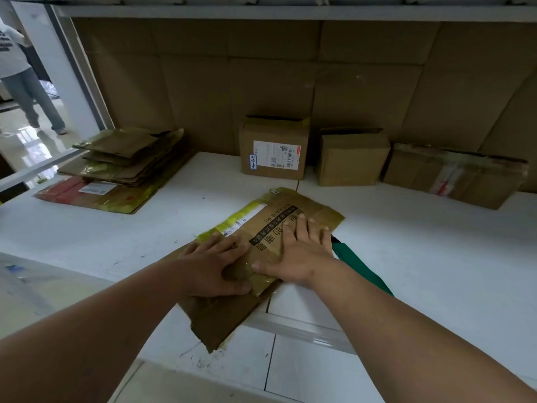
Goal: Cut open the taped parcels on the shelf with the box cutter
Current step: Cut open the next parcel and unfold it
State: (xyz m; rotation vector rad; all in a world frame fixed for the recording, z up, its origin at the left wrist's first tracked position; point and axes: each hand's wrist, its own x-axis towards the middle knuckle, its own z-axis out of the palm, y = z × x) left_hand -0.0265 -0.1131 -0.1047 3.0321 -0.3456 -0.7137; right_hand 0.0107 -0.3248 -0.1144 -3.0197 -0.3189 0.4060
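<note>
We are pressing the flattened carton [270, 242] onto the shelf [406, 257], left hand [213, 267] and right hand [299, 257] spread flat, fingers gripping nothing. It is looking light, floppy, tape-slick; the box cutter [357, 263] is lying just right of it.

A parcel storeroom or stockroom: labelled cardboard boxes [273, 146] are sitting on a white shelf [406, 242] at centre, flattened cartons [125, 158] are piling up at left, cardboard is lining the back.
</note>
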